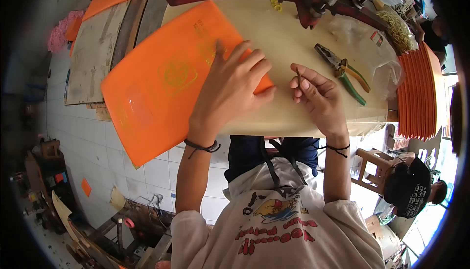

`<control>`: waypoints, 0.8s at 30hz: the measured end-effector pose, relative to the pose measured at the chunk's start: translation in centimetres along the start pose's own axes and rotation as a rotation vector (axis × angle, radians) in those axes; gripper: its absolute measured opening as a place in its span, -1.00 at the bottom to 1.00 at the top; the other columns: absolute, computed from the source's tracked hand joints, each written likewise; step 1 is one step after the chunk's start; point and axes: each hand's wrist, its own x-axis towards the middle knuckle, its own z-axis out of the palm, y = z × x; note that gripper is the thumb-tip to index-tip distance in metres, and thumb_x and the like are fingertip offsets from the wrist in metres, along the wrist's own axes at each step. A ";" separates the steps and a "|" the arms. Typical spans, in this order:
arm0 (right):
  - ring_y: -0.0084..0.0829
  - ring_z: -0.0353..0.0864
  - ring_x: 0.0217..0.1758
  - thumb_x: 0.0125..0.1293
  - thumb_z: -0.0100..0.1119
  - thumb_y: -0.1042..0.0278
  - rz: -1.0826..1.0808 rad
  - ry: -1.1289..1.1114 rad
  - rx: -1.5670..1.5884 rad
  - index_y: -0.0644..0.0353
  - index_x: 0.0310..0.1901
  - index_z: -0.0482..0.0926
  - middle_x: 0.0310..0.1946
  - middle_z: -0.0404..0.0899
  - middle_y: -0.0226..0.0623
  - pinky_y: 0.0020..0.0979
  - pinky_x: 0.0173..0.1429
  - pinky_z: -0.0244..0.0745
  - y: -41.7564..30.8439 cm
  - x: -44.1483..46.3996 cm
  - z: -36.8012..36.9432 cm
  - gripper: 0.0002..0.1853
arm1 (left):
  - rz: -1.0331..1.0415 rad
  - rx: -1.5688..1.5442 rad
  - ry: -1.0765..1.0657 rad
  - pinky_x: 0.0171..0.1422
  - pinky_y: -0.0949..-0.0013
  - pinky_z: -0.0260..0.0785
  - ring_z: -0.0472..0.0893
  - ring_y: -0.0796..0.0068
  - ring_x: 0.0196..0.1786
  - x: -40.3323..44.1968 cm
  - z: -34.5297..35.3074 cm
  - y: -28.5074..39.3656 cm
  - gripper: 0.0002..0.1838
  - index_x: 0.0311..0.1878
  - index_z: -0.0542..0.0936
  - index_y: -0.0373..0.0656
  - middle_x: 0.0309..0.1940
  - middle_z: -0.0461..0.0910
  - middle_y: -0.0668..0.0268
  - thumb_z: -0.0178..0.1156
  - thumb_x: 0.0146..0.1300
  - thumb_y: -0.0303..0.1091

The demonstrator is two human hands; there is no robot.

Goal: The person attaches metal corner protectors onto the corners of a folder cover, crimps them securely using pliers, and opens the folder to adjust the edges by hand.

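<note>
A: Where's the flat orange folder (152, 83) with gold print?
B: On the cream-coloured surface (289, 29), its left part reaching past the edge.
A: And the hands?
B: The left hand (232, 80) is palm down over the folder's right side, fingers spread and slightly bent, clasping nothing visible; it's blurred, so I can't tell how firmly it touches. The right hand (318, 100), right of the folder, pinches 1 small thin dark piece (298, 76) between thumb and fingers.
A: Anything else?
B: Farther right of the folder, 1 pair of metal pliers (342, 71) with green-and-orange handles, beside a clear plastic bag (382, 63).
</note>
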 end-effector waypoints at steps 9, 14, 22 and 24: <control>-0.62 0.60 -0.18 0.37 0.26 0.51 -0.034 0.206 -0.482 0.38 0.20 0.55 -0.19 0.70 -0.32 -0.56 -0.05 0.53 0.6 -0.9 3.8 -0.62 | -0.028 -0.073 -0.065 0.43 -0.05 0.13 0.53 0.24 0.06 0.6 -2.0 -0.2 -0.61 -0.21 0.45 -0.15 -0.14 0.49 0.25 0.42 -0.05 -0.31; -0.63 0.61 -0.16 0.34 0.30 0.51 -0.048 0.188 -0.488 0.37 0.19 0.55 -0.22 0.69 -0.32 -0.55 -0.01 0.53 0.2 -1.0 5.4 -0.60 | -0.053 -0.097 -0.050 0.46 -0.13 0.04 0.52 0.27 0.09 0.2 -1.3 -0.5 -0.59 -0.18 0.47 -0.13 -0.12 0.48 0.28 0.44 -0.08 -0.29; -0.64 0.60 -0.22 0.31 0.33 0.53 -0.032 0.234 -0.563 0.37 0.12 0.60 -0.26 0.70 -0.32 -0.56 -0.09 0.52 0.8 -1.0 6.0 -0.65 | -0.033 -0.135 0.027 0.49 -0.14 -0.04 0.48 0.29 0.16 -0.4 -0.2 -0.9 -0.53 -0.16 0.50 -0.13 -0.14 0.48 0.30 0.50 -0.13 -0.27; -0.64 0.60 -0.22 0.31 0.33 0.53 -0.042 0.230 -0.533 0.38 0.14 0.59 -0.25 0.70 -0.32 -0.56 -0.08 0.53 1.0 -0.9 5.9 -0.64 | -0.029 -0.140 0.043 0.49 -0.14 -0.04 0.48 0.27 0.16 -0.4 -0.2 -0.9 -0.54 -0.18 0.49 -0.12 -0.15 0.48 0.31 0.50 -0.14 -0.28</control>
